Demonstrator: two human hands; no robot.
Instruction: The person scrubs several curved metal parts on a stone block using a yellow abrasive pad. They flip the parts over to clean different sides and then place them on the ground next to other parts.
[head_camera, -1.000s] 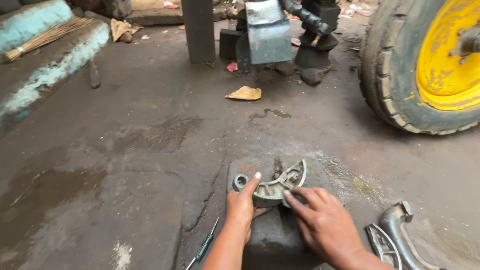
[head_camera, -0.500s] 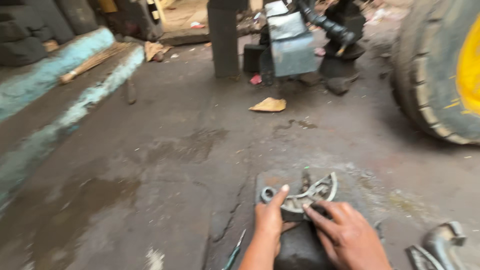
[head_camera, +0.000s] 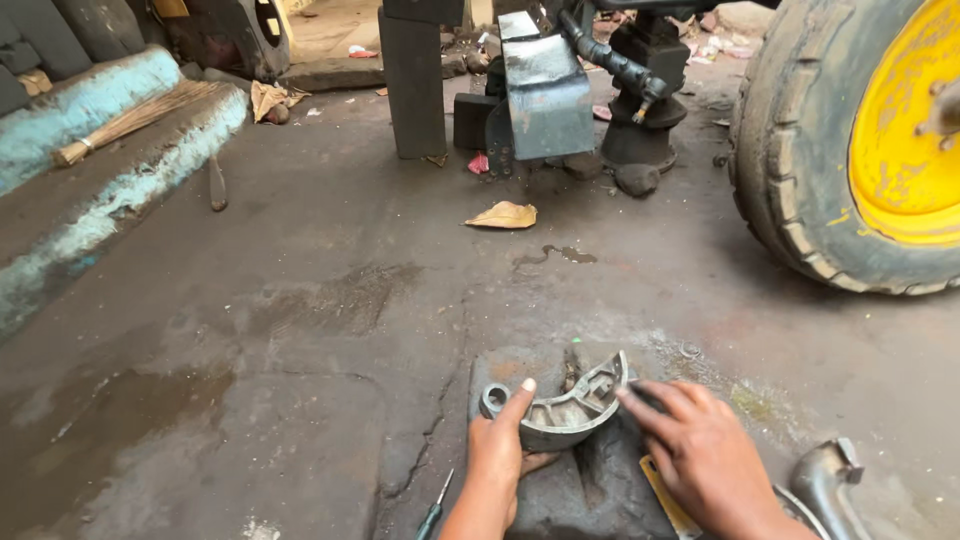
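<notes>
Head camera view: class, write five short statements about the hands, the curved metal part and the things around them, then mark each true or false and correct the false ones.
1. The left hand grips the curved metal part. True.
2. The right hand is raised high above the floor. False: it is down at the part's right end.
3. A screwdriver lies left of the left hand. True.
4. The big tyre has a blue rim. False: the rim is yellow.
5. The part rests on a dark block. True.
</notes>
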